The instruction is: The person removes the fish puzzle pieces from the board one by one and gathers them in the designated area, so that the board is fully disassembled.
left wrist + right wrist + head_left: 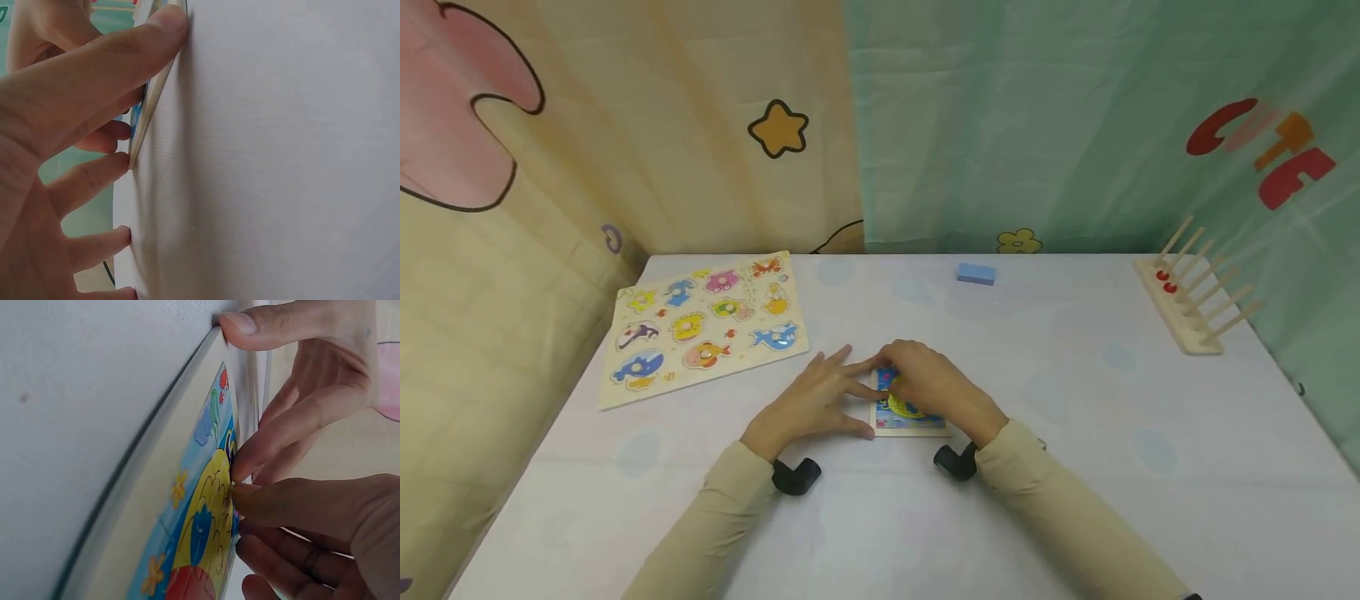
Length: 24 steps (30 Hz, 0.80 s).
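A small jigsaw board (pixel 912 432) with a pale wooden rim lies on the table, showing a yellow fish (pixel 209 519) in a blue sea. My left hand (pixel 816 400) is at its left side with fingers spread, the thumb touching the near left corner and another fingertip reaching onto the picture. Over the far part of the board is my right hand (pixel 936 383), fingers bent, thumb tip and fingertips down at the picture beside the left fingertips. Whether a loose piece sits between the right thumb and fingers is hidden.
A larger wooden knob puzzle (pixel 745 360) with sea animals lies at the left. At the back is a blue block (pixel 976 274). On the right stands a wooden peg rack (pixel 1180 321) with a few red beads. Patterned curtains (pixel 962 125) hang behind the table.
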Available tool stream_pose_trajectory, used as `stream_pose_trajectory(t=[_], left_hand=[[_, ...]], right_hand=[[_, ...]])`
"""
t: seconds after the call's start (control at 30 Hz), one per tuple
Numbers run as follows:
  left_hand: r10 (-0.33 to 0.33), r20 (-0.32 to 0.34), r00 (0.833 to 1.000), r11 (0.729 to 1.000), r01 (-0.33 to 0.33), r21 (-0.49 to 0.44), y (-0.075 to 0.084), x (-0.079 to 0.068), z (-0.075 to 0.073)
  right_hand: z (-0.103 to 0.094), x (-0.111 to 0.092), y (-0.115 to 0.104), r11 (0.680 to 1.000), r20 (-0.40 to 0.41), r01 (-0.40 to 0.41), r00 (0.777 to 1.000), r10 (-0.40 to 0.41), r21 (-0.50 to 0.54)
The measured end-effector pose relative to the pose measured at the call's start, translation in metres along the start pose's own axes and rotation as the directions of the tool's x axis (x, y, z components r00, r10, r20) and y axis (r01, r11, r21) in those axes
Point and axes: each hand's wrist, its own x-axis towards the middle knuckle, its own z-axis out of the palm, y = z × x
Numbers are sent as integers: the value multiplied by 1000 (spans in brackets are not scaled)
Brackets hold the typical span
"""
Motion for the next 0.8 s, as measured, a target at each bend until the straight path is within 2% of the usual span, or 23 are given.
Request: stream_pose_trajectory(t=[0.3, 0.5, 0.6, 0.8], left_hand=[[8, 6, 1000, 1000, -8, 17, 1, 3, 2], [11, 11, 1000, 1000, -11, 24, 1, 1, 2], [12, 7, 1000, 1000, -13, 25, 1, 1, 1], [-4, 13, 1000, 1000, 4, 28, 1, 4, -3]], right_hand=[[-1, 4, 0, 999, 64, 10, 998, -7, -44], [1, 1, -10, 992, 85, -26, 996, 37, -126], [-2, 0, -14, 986, 89, -15, 996, 30, -164], [-9, 3, -13, 990, 141, -9, 990, 29, -138]])
